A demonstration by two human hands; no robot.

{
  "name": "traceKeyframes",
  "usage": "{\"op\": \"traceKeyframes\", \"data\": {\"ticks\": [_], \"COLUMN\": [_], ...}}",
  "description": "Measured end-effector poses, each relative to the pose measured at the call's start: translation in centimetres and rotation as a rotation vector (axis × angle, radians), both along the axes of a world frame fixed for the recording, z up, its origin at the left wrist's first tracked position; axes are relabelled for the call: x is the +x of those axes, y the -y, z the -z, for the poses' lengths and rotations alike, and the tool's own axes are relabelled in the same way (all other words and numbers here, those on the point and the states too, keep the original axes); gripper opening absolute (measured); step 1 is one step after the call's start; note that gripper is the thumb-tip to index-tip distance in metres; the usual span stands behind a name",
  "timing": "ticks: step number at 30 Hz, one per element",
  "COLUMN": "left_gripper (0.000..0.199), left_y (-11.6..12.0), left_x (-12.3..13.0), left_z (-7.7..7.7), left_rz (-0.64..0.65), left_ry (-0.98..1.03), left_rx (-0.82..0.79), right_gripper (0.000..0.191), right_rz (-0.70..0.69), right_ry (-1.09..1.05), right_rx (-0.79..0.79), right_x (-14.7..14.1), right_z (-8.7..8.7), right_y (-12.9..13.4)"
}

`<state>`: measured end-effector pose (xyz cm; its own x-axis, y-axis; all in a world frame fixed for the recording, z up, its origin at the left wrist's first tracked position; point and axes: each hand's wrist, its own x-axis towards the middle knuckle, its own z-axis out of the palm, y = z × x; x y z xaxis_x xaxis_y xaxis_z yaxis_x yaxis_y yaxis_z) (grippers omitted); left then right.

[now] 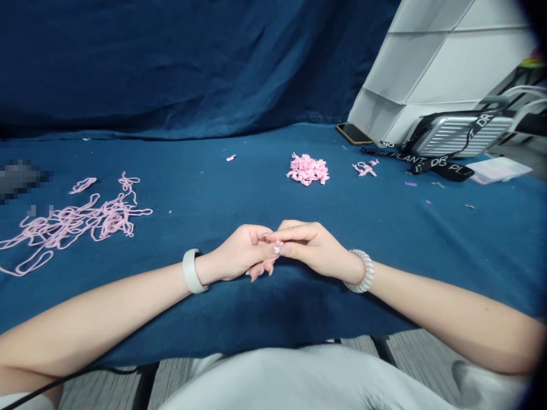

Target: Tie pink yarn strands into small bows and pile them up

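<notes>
My left hand (243, 250), with a pale band on its wrist, pinches a small piece of pink yarn (278, 244) near the table's front middle. My right hand (310, 245), wearing a coiled bracelet, meets it fingertip to fingertip and pinches the same yarn. A thin strand hangs below the fingertips; most of the piece is hidden by the fingers. Beyond the hands lies a pile of small pink yarn pieces (307, 169). Loose, tangled pink yarn (92, 219) spreads over the left side of the blue cloth (205, 193).
Some pink yarn bits (365, 168) lie right of the pile, and a single bit (231, 158) to its left. A phone (354, 134), a black strap (442, 165), a silver case (465, 134) and a white box (440, 62) occupy the back right.
</notes>
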<state>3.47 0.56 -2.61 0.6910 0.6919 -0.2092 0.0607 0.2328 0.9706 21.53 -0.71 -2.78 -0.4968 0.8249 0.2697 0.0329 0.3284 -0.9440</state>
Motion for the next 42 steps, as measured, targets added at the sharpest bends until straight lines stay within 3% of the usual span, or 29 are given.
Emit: {"op": "traceKeyframes", "data": {"ticks": [3, 11, 17, 22, 29, 37, 42], "left_gripper": [0.037, 0.039, 0.035, 0.028, 0.03, 0.031, 0.027], "left_y": [0.0, -0.2, -0.4, -0.5, -0.6, -0.2, 0.3], "left_x": [-0.1, 0.2, 0.3, 0.5, 0.6, 0.4, 0.4], "left_z": [0.1, 0.0, 0.4, 0.3, 0.4, 0.4, 0.8], "left_rz": [0.003, -0.072, -0.098, -0.083, -0.072, -0.043, -0.101], "left_ry": [0.009, 0.018, 0.081, 0.138, 0.088, -0.01, 0.021], "left_rx": [-0.01, -0.061, -0.095, -0.162, -0.19, 0.038, 0.071], "right_gripper": [0.014, 0.014, 0.015, 0.02, 0.018, 0.017, 0.019], "right_rz": [0.009, 0.242, 0.341, 0.321, 0.26, 0.261, 0.209], "right_ry": [-0.008, -0.072, -0.138, -0.117, -0.017, 0.006, -0.113], "right_rx": [0.014, -0.132, -0.157, -0.177, -0.084, -0.04, -0.178], "right_x": [-0.1, -0.8, -1.0, -0.9, -0.6, -0.6, -0.7], "right_z": [-0.1, 0.2, 0.8, 0.6, 0.1, 0.3, 0.5], "right_y": [0.1, 0.6, 0.5, 0.2, -0.1, -0.2, -0.3]}}
